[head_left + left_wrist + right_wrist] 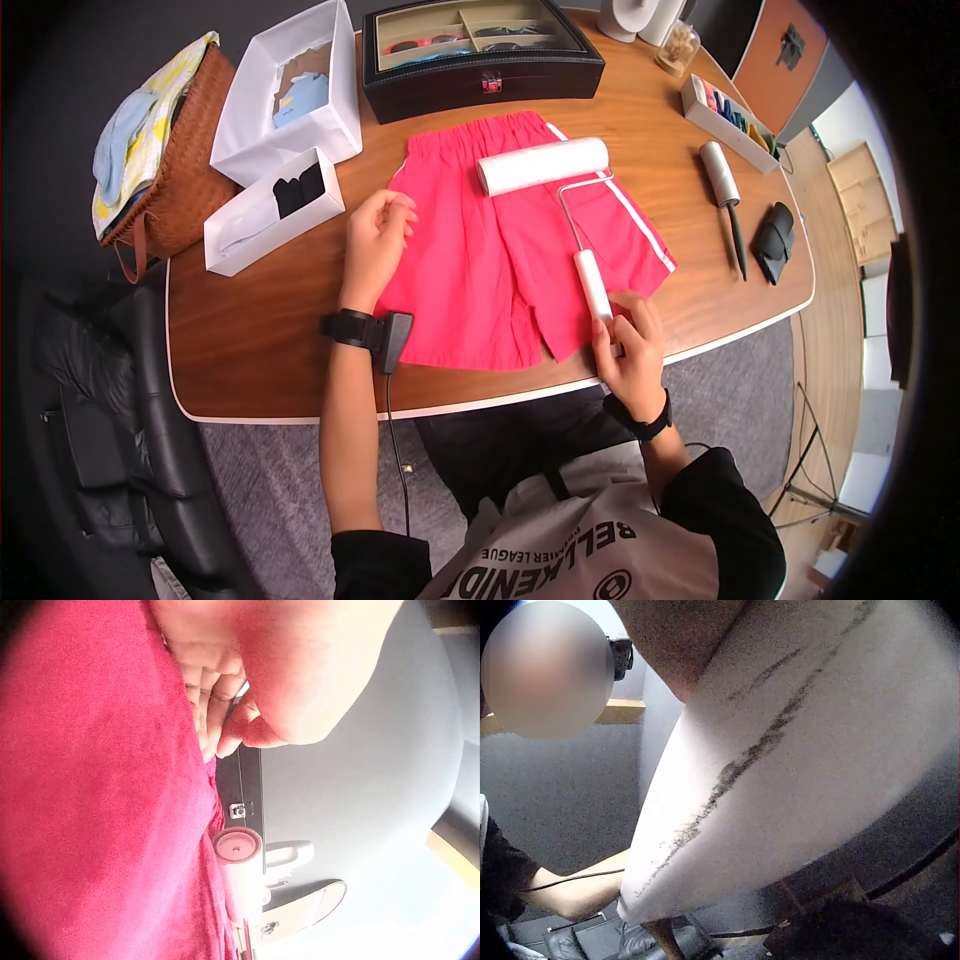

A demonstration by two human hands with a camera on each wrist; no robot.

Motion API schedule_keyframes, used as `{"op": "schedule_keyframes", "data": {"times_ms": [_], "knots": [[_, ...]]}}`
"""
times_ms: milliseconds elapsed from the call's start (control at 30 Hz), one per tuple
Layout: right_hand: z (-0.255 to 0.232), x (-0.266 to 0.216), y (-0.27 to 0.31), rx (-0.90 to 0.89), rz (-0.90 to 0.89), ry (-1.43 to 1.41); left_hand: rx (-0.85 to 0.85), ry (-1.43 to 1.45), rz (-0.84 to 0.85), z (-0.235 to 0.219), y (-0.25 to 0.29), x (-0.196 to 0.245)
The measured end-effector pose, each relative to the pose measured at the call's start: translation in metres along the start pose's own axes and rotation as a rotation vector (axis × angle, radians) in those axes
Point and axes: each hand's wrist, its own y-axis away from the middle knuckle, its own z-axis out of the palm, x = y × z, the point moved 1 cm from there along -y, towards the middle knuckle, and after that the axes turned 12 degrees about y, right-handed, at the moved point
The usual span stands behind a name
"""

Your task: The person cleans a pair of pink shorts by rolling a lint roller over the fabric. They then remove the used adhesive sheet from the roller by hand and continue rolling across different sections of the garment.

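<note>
Pink shorts (460,250) with white side stripes lie flat on the wooden table. A large white lint roller (545,165) rests across their upper right part, its wire frame leading down to a white handle (592,285). My right hand (632,350) grips the lower end of that handle near the table's front edge. At the shorts' left edge is my left hand (378,240), its fingers loosely bent with nothing visible in them. In the left wrist view the left hand (225,682) is beside the pink cloth (97,787), with the roller (238,847) beyond. A white surface (795,772) fills much of the right wrist view.
Behind the shorts stands a black glasses case (485,85). White boxes (230,140) and a woven basket (185,170) are at the left. A smaller lint roller (720,175), a black pouch (773,243) and a narrow box (730,130) lie at the right.
</note>
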Motion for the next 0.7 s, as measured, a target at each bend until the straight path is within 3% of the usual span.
{"op": "schedule_keyframes", "data": {"times_ms": [700], "knots": [[0.0046,0.0032,0.0018,-0.026,0.03,-0.036,0.003,-0.027,-0.028,0.0003,-0.0011,0.0008]]}}
